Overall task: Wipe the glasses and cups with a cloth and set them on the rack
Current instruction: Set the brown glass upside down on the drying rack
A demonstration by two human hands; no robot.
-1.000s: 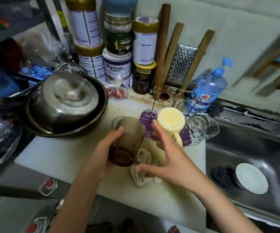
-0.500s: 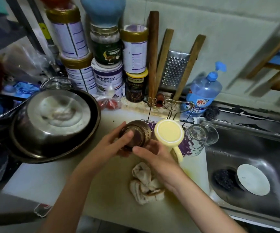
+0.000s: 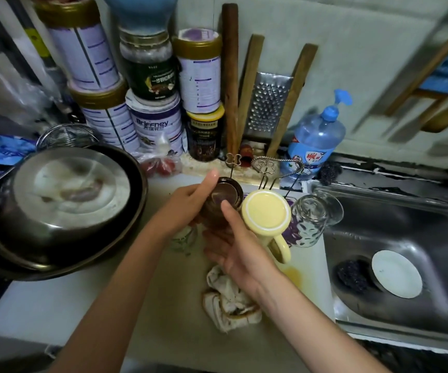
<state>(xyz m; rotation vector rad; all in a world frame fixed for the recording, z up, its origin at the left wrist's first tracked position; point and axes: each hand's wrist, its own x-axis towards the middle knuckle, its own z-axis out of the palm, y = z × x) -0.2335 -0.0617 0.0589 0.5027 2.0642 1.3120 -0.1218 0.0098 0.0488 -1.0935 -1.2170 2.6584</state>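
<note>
A stainless steel sink (image 3: 411, 227) fills the right side, and on the left an upturned steel bowl (image 3: 69, 200) sits inside a wider dark pan. Between them runs the pale counter (image 3: 56, 305), backed by stacked tins (image 3: 153, 125), a box-less metal grater (image 3: 268, 103) and a blue pump bottle (image 3: 315, 135). The left hand (image 3: 182, 208) grips the brown glass (image 3: 227, 193) from its left side, thumb stretched along the far edge and fingers wrapped round the wall. The right hand (image 3: 236, 249) holds the same glass from the near side, thumb laid on the end that faces the camera and fingers curled beneath. The glass is at the left end of the wire rack (image 3: 264, 165), just beside an upside-down yellow mug (image 3: 266, 211) on the rack; a clear patterned glass (image 3: 309, 220) leans on the rack's right end. The crumpled cloth (image 3: 228, 300) lies on the counter under the right wrist. A white disc (image 3: 396, 273) and a dark scrubber (image 3: 352, 273) lie in the sink.
</note>
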